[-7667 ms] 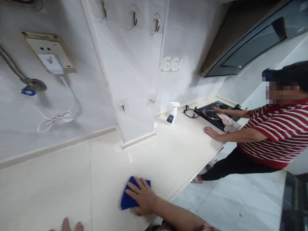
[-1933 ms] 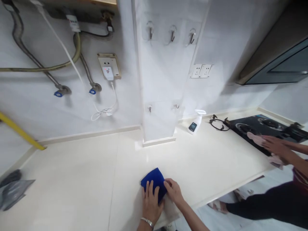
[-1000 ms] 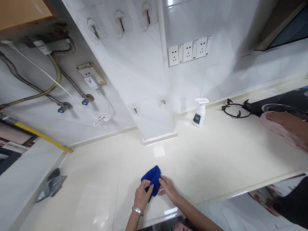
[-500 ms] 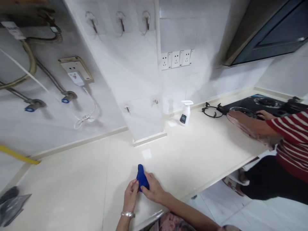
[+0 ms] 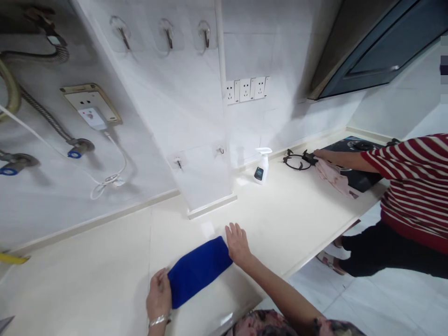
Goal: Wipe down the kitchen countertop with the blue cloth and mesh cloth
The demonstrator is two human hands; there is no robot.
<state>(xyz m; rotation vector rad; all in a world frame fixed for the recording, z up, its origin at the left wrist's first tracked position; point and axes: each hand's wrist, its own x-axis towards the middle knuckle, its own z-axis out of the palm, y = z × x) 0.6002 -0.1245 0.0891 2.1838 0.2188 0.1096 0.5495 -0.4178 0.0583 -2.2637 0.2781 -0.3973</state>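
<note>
- Glossy cream desk (image 5: 94, 275) against a white wall (image 5: 168, 107).
- Left hand (image 5: 158, 296) and right hand (image 5: 238, 245), apart, gripping opposite ends of a blue rectangular cloth (image 5: 199, 271) near the front edge.
- White plastic spray bottle (image 5: 262, 167) near the back edge.

There is one blue cloth (image 5: 199, 273), one pink cloth (image 5: 332, 177), one white spray bottle (image 5: 263, 167), five wall hooks (image 5: 169, 38), two blue-capped valves (image 5: 81, 148), one plugged-in charger (image 5: 93, 118), one co-worker (image 5: 416, 191).

plain blue cloth (image 5: 199, 271), cream counter (image 5: 101, 270), white spray bottle (image 5: 263, 169), red-and-white striped shirt (image 5: 416, 191), pink rag (image 5: 332, 177)
</note>
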